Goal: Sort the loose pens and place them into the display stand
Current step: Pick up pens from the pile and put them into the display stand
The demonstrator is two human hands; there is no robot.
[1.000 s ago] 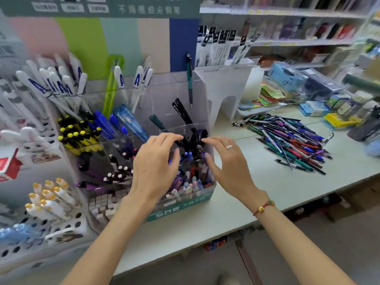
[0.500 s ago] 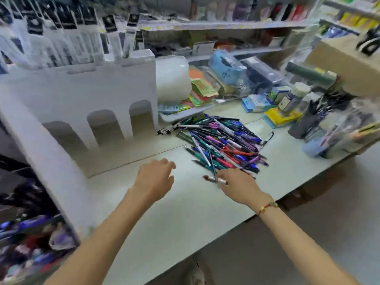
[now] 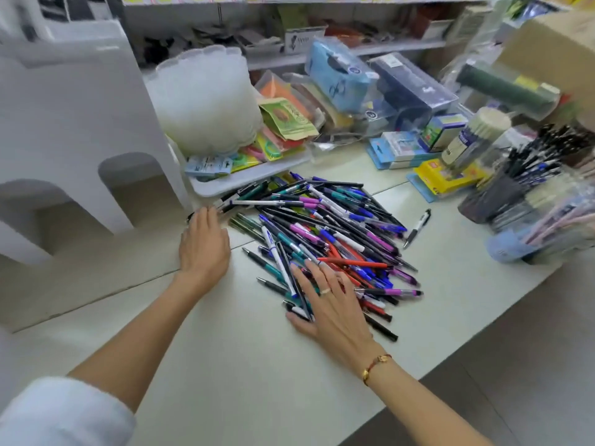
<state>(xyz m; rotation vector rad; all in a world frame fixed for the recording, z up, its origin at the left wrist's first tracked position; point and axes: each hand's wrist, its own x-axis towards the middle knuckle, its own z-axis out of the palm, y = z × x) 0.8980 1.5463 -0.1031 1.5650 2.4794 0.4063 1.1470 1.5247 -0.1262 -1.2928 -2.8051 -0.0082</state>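
1. Shop counter [image 3: 225, 365], pale green, w/ stocked shelves behind; both hands are down at the pen pile.
2. Right hand [image 3: 333, 312]: fingers spread wide and flat on the near edge of the loose pens [image 3: 328, 239], pressing on them. No pinch visible, holds nothing as far as I can tell.
3. Left hand [image 3: 203, 246]: flat, fingers straight, on the counter just beside the pile's left edge, fingertips touching the ends of the far-left pens. Also empty.
4. Step in hand, my guess: raking out one kind of pen. Do it well: fan the heap w/ the right palm, pick one colour/type at a time, line up tips the same way, use the left hand as a stop so nothing rolls off.
5. Pens lie criss-crossed, mixed purple, blue, teal, red, black; one stray white pen [image 3: 418, 227] sits apart to the right.
6. Around: white tray [image 3: 231, 185] touching the pile's back edge, frosted tub [image 3: 206, 101] on it, yellow box [image 3: 446, 178], pen cups [image 3: 502, 194] at right.
7. In the way: white arched riser [image 3: 74, 123] at left. Display stand not in view, so carry needs a turn.
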